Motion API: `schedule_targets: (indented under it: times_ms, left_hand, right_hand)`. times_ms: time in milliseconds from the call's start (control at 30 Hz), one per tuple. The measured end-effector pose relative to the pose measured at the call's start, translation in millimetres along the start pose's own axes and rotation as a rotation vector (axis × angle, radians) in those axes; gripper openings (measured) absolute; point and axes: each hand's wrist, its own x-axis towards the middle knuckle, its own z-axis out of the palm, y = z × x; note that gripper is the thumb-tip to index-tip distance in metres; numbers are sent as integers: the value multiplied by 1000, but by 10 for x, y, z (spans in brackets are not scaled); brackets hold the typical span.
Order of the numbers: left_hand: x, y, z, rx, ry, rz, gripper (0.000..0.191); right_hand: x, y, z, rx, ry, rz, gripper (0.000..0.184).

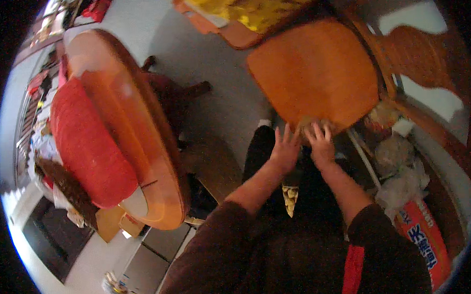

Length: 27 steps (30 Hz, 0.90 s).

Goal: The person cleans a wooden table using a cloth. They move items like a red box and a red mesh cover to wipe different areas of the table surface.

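Observation:
An orange seat of a wooden chair lies just in front of me. At its near edge is a brownish, blurred thing, perhaps a cloth. My left hand reaches to that edge with its fingers apart, close to the brownish thing. My right hand lies over the same thing, fingers spread. Whether the right hand grips it cannot be made out. Below the hands, dark clothing with a patterned yellowish patch covers my lap.
To the left stands an oval wooden table with a red cloth-like item. A shiny yellow item rests beyond the seat. Plastic bags and a red printed package lie to the right, near the carved wooden chair back.

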Motion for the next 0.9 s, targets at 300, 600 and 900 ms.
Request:
schedule_targets:
  times_ms: [300, 600, 900]
  left_hand:
    - [-2012, -842, -478, -706, 378, -409, 65]
    - [-3060, -2342, -664, -598, 710, -870, 79]
    - [-2975, -2682, -340, -700, 556, -844, 97]
  right_hand:
    - [447, -1160, -838, 653, -301, 163, 43]
    - [1205, -3835, -2589, 462, 329, -888, 44]
    - [2937, -5022, -2770, 6, 507, -976, 50]
